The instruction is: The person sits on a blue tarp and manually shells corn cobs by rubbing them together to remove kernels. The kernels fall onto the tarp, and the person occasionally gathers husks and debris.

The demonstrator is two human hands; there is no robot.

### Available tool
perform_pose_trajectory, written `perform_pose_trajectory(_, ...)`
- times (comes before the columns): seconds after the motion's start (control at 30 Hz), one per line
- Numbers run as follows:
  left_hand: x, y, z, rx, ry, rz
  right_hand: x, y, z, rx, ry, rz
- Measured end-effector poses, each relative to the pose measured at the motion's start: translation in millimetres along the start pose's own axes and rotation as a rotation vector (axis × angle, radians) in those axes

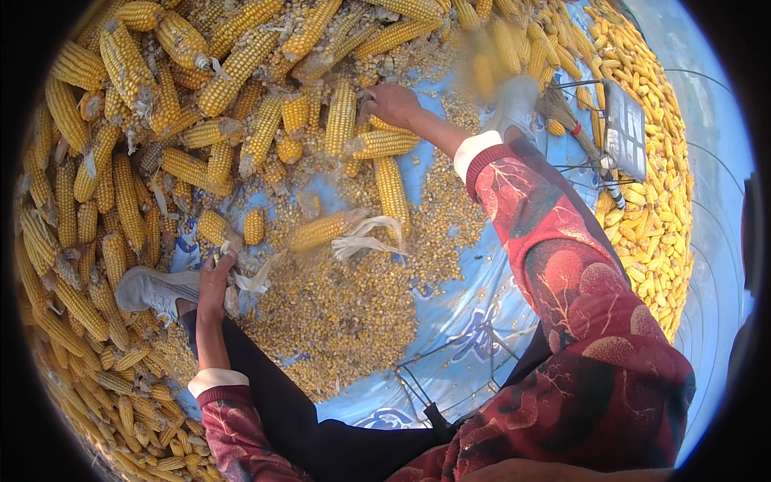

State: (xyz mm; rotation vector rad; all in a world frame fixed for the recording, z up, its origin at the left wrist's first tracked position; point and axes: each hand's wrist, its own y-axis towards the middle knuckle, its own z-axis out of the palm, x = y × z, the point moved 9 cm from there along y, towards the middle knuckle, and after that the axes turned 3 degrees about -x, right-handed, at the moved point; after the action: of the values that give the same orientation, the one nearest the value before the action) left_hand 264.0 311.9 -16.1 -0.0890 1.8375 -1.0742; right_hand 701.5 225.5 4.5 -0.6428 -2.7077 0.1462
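Note:
My left hand [215,280] is closed around the husk end of something at the lower left, just above my grey shoe [147,289]; pale dry husk hangs beside the fingers, and a corn cob [214,228] lies just above it. My right hand [391,105] reaches to the edge of the corn heap at the upper middle, its fingertips at a greyish cob end; whether it grips it I cannot tell. Below that hand lie a level corn cob [385,144] and an upright one [391,193]. A blurred corn cob [319,232] with a pale husk [367,238] is over the loose kernels [337,313].
A large heap of corn cobs [126,199] fills the left and top. Blue printed sheeting [470,313] lies beneath. At the right stand a metal-framed stool [623,129] and a straw broom [566,114], with brighter yellow cobs [656,241] beyond.

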Motion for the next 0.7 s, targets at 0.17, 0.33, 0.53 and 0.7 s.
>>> perform_pose_trajectory(0.17,-7.8,-6.2,3.1,-0.01,-0.059,0.014,-35.7,-25.8,7.5,-0.026,0.305,0.15)
perform_pose_trajectory(0.33,-3.5,-4.5,2.9,-0.006,-0.097,-0.021,-53.8,-0.7,-39.8,-0.39,0.362,0.158)
perform_pose_trajectory(0.53,1.1,0.4,4.7,0.008,-0.012,-0.005,-43.7,24.7,-35.3,-0.382,-0.138,0.086)
perform_pose_trajectory(0.7,-2.0,-3.9,5.6,0.014,-0.021,-0.026,-49.4,17.6,-34.3,-0.355,0.232,0.18)
